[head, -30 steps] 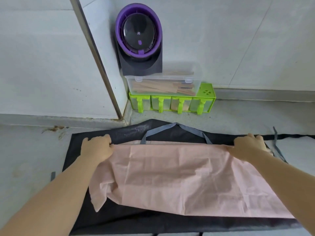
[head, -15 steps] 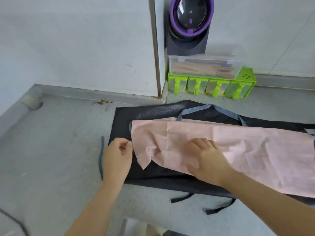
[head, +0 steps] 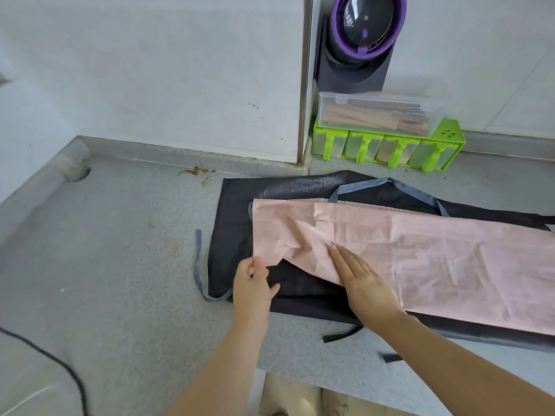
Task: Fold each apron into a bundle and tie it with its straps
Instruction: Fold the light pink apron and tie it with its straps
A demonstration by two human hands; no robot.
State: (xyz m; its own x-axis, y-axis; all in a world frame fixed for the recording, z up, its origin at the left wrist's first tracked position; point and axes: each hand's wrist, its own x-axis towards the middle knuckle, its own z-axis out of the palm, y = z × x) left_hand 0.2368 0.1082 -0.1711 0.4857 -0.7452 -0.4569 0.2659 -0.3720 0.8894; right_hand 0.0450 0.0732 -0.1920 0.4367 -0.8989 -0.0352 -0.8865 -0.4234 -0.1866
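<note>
Left hand [head: 252,283] pinches the pink apron [head: 420,250] at its rumpled corner, right hand [head: 360,280] spread flat on it; a hard tug could skew the fold.

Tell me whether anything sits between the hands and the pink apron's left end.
Nothing visible does. The right hand lies flat on the pink apron, and the left hand is at its lower left corner. Only the black apron lies underneath.

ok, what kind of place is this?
Probably a home kitchen counter: a speckled grey worktop against a white wall, a clear box of wooden sticks on a green popsicle-style mould, and a purple-rimmed appliance behind.
</note>
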